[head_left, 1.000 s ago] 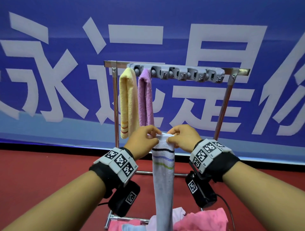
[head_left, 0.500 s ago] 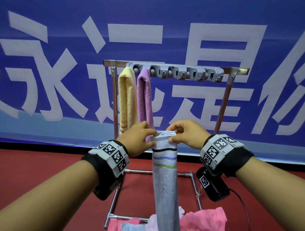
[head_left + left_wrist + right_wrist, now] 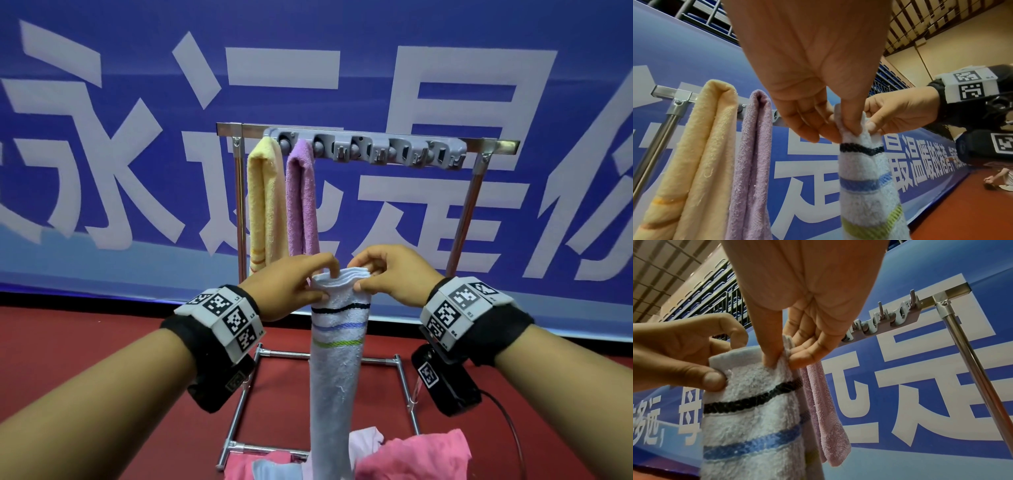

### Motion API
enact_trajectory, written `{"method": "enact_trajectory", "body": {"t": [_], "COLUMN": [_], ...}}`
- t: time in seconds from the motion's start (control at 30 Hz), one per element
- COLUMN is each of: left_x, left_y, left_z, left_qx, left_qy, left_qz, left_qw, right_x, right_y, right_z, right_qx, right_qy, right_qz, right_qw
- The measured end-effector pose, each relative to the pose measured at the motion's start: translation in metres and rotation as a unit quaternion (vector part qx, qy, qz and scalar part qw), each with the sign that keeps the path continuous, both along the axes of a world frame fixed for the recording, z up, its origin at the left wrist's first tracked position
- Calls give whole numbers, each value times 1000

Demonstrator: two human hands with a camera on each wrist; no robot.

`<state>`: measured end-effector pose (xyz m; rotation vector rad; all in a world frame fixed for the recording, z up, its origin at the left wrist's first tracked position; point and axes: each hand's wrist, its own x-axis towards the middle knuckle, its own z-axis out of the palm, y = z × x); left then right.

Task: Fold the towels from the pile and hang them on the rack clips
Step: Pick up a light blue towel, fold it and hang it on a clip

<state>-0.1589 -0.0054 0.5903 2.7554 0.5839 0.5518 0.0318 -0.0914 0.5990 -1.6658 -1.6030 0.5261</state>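
- Below the rack (image 3: pixel 478 192), both hands hold the top edge of a white towel (image 3: pixel 337 346), folded into a narrow strip that hangs straight down
- Left hand (image 3: pixel 291 286) pinches the towel's left top corner, thumb in front and fingers curled behind the stacked edges
- Right hand (image 3: pixel 390 274) pinches the right top corner the same way, thumb on the front face and fingers behind
- White towel carries three stripes near the top: black, then blue, then green
- Its lower end reaches down to a pile (image 3: pixel 414 455) of pink and pale cloths at the foot of the rack
- On the rack's top bar sits a grey clip strip (image 3: pixel 376 150)
- Yellow towel (image 3: pixel 263 205) hangs folded at the strip's left end, and a purple towel (image 3: pixel 303 202) hangs just beside it on the right
- Clips to the right of the purple towel hold nothing
- Behind the rack stands a blue banner (image 3: pixel 102 137) with large white characters, over a red floor (image 3: pixel 68 342)
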Motion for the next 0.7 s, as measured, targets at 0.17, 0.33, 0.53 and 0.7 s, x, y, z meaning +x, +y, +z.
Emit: {"method": "enact_trajectory", "body": {"t": [0.17, 0.33, 0.53, 0.7], "left_x": [-7, -10, -12, -12], "left_y": [1, 1, 5, 8], "left_z": [-1, 0, 0, -2], "left_qx": [37, 58, 102, 23], "left_qy": [37, 54, 98, 22], "left_qz": [-6, 9, 25, 2], "left_qw": [999, 997, 990, 999], "right_x": [-1, -3, -6, -3], "right_y": [0, 0, -2, 1], "right_z": [0, -2, -3, -1], "right_qx": [-3, -17, -21, -5], "right_qy": [3, 15, 0, -1], "right_qz": [4, 15, 28, 19], "right_qw": [1000, 1000, 999, 1000]}}
